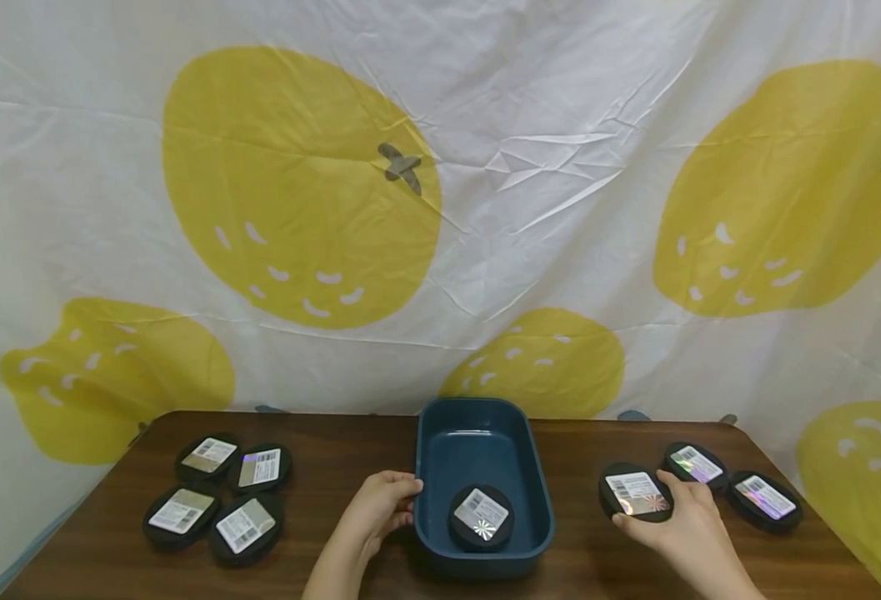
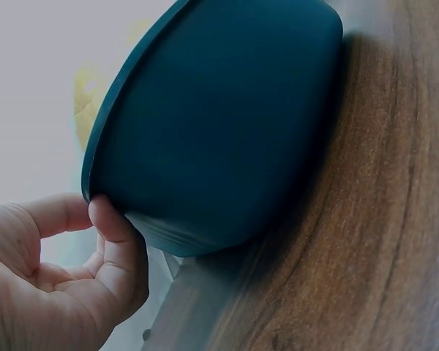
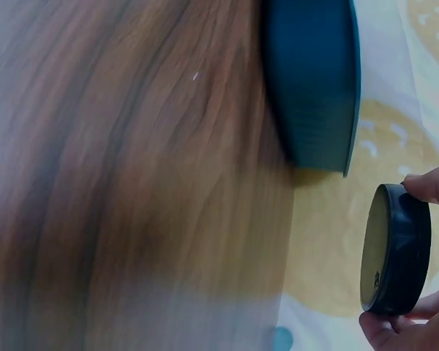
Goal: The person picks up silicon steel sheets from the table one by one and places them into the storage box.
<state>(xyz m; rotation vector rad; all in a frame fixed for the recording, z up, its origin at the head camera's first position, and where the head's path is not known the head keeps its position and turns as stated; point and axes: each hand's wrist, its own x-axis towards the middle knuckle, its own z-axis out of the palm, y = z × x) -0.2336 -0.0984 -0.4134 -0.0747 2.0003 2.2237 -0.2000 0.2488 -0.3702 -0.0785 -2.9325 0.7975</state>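
Note:
A blue rectangular container (image 1: 478,458) stands mid-table, with one round black labelled tin (image 1: 481,518) inside its near end. My left hand (image 1: 380,508) pinches the container's left rim; the left wrist view shows thumb and finger of the hand (image 2: 73,267) at the container's edge (image 2: 205,131). To the right of the container, my right hand (image 1: 691,533) grips a black tin (image 1: 636,492) between thumb and fingers. In the right wrist view that tin (image 3: 396,250) is held by its sides, raised off the table, the hand (image 3: 424,322) partly cut off by the frame.
Several black tins (image 1: 245,523) lie grouped on the left of the brown table (image 1: 335,450). Two more tins, one behind (image 1: 696,465) and one right (image 1: 765,502) of my right hand, rest on the table. A white curtain with yellow fruit (image 1: 305,183) hangs behind.

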